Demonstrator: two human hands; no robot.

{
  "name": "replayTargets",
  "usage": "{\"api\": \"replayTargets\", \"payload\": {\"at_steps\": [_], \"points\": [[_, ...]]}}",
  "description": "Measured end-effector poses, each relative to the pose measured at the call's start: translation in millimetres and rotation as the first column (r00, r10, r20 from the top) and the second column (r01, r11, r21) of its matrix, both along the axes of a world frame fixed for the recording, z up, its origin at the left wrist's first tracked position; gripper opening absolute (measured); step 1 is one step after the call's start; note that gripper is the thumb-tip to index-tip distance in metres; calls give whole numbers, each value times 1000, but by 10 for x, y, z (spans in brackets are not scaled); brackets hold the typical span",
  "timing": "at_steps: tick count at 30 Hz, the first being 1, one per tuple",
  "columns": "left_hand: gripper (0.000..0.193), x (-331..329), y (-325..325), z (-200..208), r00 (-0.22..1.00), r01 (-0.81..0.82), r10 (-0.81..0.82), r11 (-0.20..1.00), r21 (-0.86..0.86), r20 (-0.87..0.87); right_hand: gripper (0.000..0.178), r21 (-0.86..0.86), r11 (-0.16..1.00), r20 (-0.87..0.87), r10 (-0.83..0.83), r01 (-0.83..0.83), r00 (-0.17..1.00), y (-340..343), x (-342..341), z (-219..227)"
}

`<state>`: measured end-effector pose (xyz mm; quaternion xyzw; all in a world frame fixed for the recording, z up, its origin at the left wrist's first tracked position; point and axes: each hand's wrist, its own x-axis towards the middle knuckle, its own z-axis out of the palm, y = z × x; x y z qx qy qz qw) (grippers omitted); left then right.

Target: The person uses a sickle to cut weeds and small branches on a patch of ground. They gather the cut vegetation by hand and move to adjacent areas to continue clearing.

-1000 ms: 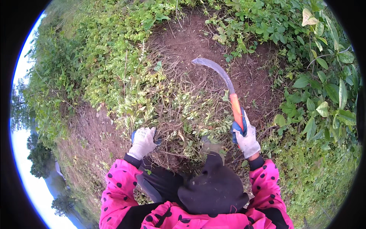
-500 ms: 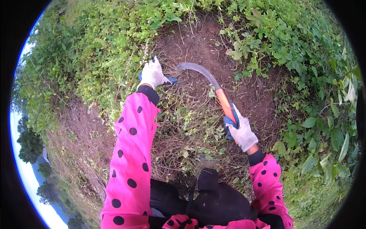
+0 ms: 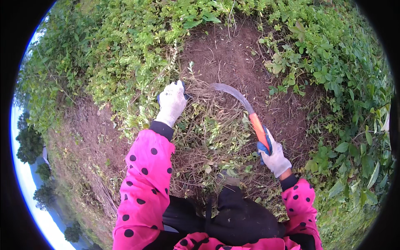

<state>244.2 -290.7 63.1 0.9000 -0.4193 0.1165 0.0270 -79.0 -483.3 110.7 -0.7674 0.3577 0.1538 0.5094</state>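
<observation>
The right hand (image 3: 274, 157) was wrapped around the orange grip of a sickle (image 3: 255, 121), just right of the frame's middle. The left hand (image 3: 172, 100), left of the middle, had bent fingers by some brown stems (image 3: 202, 92); I could not tell if it held them. Brown dirt (image 3: 233, 56) was bare at the upper middle. Leafy plants (image 3: 121, 50) still stood at upper left, and thick bushes (image 3: 337, 79) crowded the right. Loose, tangled stalks (image 3: 208, 143) lay in the middle, near a shoe (image 3: 228, 179).
</observation>
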Motion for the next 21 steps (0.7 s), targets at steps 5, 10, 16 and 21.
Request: {"api": "replayTargets", "payload": {"at_steps": [5, 10, 16, 21], "points": [[35, -80, -192, 56, 982, -40, 57, 995, 96, -181, 60, -351, 936, 215, 70, 11, 974, -64, 163, 251], [24, -54, -294, 58, 977, -18, 32, 998, 65, -213, 55, -630, 773, 341, 369, -81, 864, -273, 1763, 135], [46, -164, 660, 261, 974, -49, 64, 996, 75, -218, 63, -485, 872, 278, 221, -62, 935, -26, 700, -292], [65, -494, 1329, 37, 980, -114, 142, 975, 193, -140, 59, -78, 993, 118, -79, 88, 990, 313, -595, 138]]}}
